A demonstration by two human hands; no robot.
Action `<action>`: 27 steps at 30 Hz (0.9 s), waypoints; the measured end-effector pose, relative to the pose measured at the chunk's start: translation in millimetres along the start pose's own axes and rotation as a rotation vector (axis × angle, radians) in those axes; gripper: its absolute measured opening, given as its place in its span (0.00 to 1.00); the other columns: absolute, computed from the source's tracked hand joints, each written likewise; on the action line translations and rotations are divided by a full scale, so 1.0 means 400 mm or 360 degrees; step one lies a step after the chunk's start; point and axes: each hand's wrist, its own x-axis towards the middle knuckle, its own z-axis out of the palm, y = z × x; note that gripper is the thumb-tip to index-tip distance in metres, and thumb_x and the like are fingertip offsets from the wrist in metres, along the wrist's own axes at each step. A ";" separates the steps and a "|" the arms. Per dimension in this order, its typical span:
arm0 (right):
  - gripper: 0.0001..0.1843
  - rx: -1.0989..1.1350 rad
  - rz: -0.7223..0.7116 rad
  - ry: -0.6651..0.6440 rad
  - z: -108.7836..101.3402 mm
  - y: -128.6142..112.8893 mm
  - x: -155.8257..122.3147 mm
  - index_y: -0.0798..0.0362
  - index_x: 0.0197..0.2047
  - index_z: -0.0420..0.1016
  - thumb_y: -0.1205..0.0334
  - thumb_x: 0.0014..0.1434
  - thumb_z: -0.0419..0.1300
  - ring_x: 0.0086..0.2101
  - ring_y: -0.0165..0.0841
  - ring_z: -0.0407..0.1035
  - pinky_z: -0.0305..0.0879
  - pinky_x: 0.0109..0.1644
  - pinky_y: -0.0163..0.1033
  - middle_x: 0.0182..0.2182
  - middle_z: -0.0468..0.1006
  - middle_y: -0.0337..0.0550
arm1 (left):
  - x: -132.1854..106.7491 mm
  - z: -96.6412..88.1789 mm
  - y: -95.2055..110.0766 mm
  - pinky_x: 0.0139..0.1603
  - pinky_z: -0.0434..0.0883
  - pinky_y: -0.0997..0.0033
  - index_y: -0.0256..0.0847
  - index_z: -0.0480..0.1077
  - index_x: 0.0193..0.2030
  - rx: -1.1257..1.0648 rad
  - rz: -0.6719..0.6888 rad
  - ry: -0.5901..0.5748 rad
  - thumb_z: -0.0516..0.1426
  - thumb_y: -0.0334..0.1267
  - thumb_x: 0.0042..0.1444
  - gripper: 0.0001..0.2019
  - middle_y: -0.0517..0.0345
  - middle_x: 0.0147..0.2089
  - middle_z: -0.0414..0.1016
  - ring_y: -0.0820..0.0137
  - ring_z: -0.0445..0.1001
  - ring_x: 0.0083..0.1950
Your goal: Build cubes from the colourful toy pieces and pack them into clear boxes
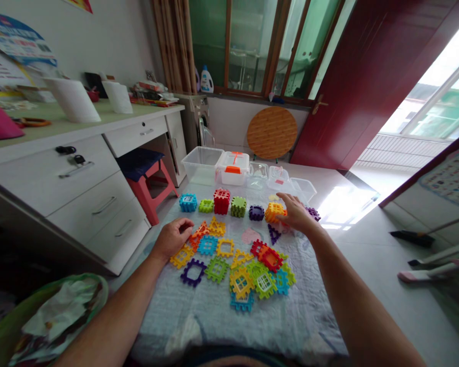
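A row of built toy cubes stands on the quilted cloth (214, 316): blue (188, 202), green (206, 206), red (222, 200), another green (238, 206), purple (256, 212) and orange (273, 211). My right hand (296, 214) reaches to the orange cube and touches its right side, fingers curled round something I cannot make out. My left hand (173, 238) rests with bent fingers on loose flat tiles, beside an orange tile (197, 235). Several flat window tiles (248, 278) in yellow, green, blue, red and purple lie spread nearer to me.
Clear plastic boxes (201, 162) and a lidded box (233, 167) stand at the cloth's far edge. A white desk with drawers (80, 188) and a red stool (149, 191) are on the left. A green bag of rubbish (49, 316) sits at lower left.
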 end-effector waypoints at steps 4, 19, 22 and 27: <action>0.31 0.0362 -0.0193 0.0131 -0.012 -0.085 -0.092 0.53 0.60 0.62 0.62 0.52 0.59 0.51 0.43 0.67 0.62 0.55 0.48 0.51 0.72 0.51 | 0.002 0.001 0.000 0.37 0.69 0.72 0.40 0.73 0.36 0.0000 0.0005 0.0000 0.53 0.43 0.51 0.12 0.58 0.33 0.78 0.68 0.74 0.33; 0.61 0.0330 -0.0171 -0.0597 0.034 -0.190 -0.328 0.49 0.68 0.50 0.40 0.36 0.71 0.64 0.53 0.43 0.44 0.65 0.58 0.66 0.52 0.53 | 0.004 0.004 -0.008 0.35 0.70 0.73 0.39 0.73 0.37 -0.0095 -0.0065 -0.0016 0.54 0.45 0.50 0.13 0.58 0.32 0.78 0.67 0.75 0.33; 0.59 0.0288 -0.0123 -0.0566 0.054 -0.194 -0.336 0.47 0.68 0.51 0.44 0.36 0.72 0.64 0.52 0.42 0.42 0.66 0.57 0.66 0.52 0.51 | 0.004 0.004 -0.009 0.35 0.70 0.73 0.39 0.73 0.37 -0.0083 -0.0066 -0.0018 0.54 0.45 0.50 0.13 0.58 0.31 0.77 0.67 0.75 0.33; 0.47 0.0266 -0.0086 -0.0431 0.076 -0.206 -0.316 0.46 0.64 0.58 0.51 0.41 0.69 0.62 0.49 0.48 0.45 0.64 0.56 0.63 0.57 0.49 | 0.005 0.005 -0.011 0.37 0.71 0.72 0.39 0.73 0.37 -0.0087 -0.0068 -0.0021 0.54 0.45 0.51 0.13 0.57 0.33 0.78 0.67 0.75 0.35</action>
